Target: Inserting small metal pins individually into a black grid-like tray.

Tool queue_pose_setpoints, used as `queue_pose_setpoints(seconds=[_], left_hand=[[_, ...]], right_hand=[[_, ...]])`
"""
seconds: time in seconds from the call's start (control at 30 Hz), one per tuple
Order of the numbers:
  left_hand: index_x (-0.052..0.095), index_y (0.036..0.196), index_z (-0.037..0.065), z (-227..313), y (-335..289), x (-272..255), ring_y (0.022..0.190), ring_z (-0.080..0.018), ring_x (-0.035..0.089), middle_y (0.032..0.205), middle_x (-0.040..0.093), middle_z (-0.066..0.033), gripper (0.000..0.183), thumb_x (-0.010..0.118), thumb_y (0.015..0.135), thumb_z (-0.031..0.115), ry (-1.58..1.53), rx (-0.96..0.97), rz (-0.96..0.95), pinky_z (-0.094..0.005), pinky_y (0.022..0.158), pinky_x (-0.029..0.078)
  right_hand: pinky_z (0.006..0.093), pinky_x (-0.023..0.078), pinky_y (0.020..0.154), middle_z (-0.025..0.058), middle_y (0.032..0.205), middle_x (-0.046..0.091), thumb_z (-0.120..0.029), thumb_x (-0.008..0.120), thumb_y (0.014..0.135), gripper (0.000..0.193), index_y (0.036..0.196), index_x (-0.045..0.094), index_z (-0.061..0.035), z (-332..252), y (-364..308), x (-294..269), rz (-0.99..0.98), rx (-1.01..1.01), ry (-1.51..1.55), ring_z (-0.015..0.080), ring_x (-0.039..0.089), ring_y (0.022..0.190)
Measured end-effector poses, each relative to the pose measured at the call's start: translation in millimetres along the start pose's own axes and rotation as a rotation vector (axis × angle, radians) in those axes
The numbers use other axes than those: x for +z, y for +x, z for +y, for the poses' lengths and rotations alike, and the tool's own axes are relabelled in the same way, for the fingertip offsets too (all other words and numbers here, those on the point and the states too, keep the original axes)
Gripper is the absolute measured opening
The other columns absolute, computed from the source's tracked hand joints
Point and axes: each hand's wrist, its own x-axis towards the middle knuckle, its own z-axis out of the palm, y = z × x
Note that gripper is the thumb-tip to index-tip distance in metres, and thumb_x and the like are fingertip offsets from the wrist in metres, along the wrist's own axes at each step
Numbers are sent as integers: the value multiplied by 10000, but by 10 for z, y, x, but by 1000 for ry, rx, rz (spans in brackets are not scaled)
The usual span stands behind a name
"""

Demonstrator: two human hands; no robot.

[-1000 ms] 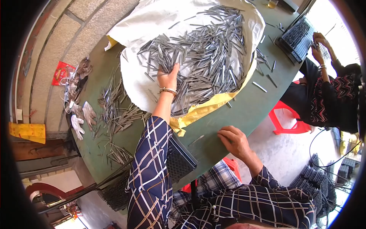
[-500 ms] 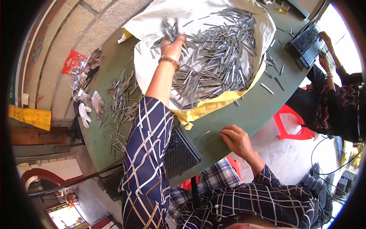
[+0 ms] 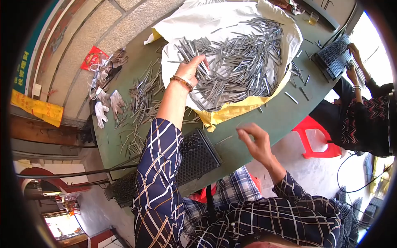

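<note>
My left hand (image 3: 191, 70), with a beaded bracelet at the wrist, is closed around a bunch of thin grey metal strips (image 3: 189, 48). It is above the left part of a white sack (image 3: 171, 58) with a yellow edge, spread on the table. Many more metal strips (image 3: 248, 58) lie heaped on the sack. My right hand (image 3: 258, 142) hovers over the table's near edge, a little blurred, its fingers loosely bent and thumb apart, with nothing visible in it. Between my forearms, a black tray with rows of holes (image 3: 200, 155) sits at the near edge, partly covered by my left sleeve.
Loose strips (image 3: 144, 97) are scattered on the green table (image 3: 264, 120) left of the sack. Gloves (image 3: 101, 113) lie at its left edge. A small cup (image 3: 313, 18) stands at the far right. Another person's hands (image 3: 351, 74) work at a black tray (image 3: 333, 53). A red stool (image 3: 314, 138) stands on the right.
My left hand has drawn back slightly toward me, and the bunch of strips in it now fans out more sharply. My right hand has lifted off the tabletop. The view has shifted a little.
</note>
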Motion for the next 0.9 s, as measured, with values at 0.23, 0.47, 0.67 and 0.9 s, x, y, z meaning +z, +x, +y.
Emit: queue_pose_setpoints(seconds=[0.23, 0.47, 0.67, 0.9], left_hand=[[637, 801, 44, -122, -396, 272, 663, -152, 610, 747, 642, -54, 164, 681, 815, 201, -37, 324, -27, -267, 627, 488], [660, 880, 31, -417, -420, 356, 717, -103, 606, 842, 664, -22, 132, 713, 794, 116, 30, 436, 82, -258, 656, 490], [658, 860, -80, -173, -30, 285, 666, -206, 625, 817, 673, -145, 366, 708, 693, 242, 687, -58, 267, -337, 618, 498], [659, 757, -64, -96, -241, -235, 607, -225, 631, 688, 654, -154, 257, 683, 701, 186, 920, -54, 135, -346, 561, 491]], right_hand=[[360, 456, 848, 101, 1097, 596, -460, 431, 962, 508, 1247, 522, -49, 7, 1430, 740, 339, 414, 1264, 207, 560, 987], [341, 468, 833, 77, 996, 606, -354, 452, 971, 362, 1046, 590, -28, -141, 1864, 1004, 451, 467, 1465, 208, 569, 919], [335, 452, 784, 77, 907, 583, -385, 456, 961, 374, 1020, 574, -34, 486, 2154, 989, 340, 529, 1412, 182, 542, 816], [344, 396, 915, 148, 1154, 538, -520, 538, 884, 666, 1331, 431, -38, 103, 1769, 932, 171, 401, 661, 227, 510, 1027]])
